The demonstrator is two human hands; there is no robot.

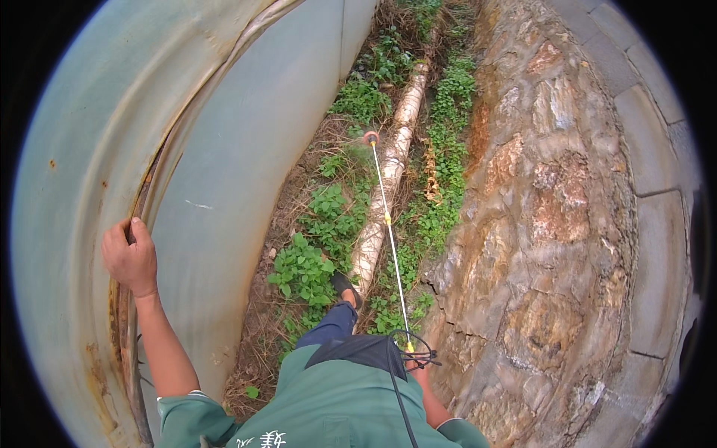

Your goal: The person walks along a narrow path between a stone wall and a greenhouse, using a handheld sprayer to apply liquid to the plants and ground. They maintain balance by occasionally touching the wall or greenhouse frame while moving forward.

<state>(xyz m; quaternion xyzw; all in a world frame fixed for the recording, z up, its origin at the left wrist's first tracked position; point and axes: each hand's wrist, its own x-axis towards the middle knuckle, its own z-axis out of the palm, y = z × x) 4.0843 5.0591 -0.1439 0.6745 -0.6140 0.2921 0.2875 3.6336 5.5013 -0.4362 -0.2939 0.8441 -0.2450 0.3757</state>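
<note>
The left hand (pixel 131 256) curls around a rusty edge (pixel 125 336) at the left of the frame. The right hand (pixel 420 371) is at the bottom end of a long, thin spray stick (pixel 396 257), low in the middle; I can't tell how its fingers sit. The stick's red tip (pixel 371 137) shows just left of a pale pipe (pixel 403 123).

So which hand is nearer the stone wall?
Right. The right hand, partly hidden, is at the wand's lower end, just left of the stone wall; the left hand is far across, on the rusty edge.
</note>
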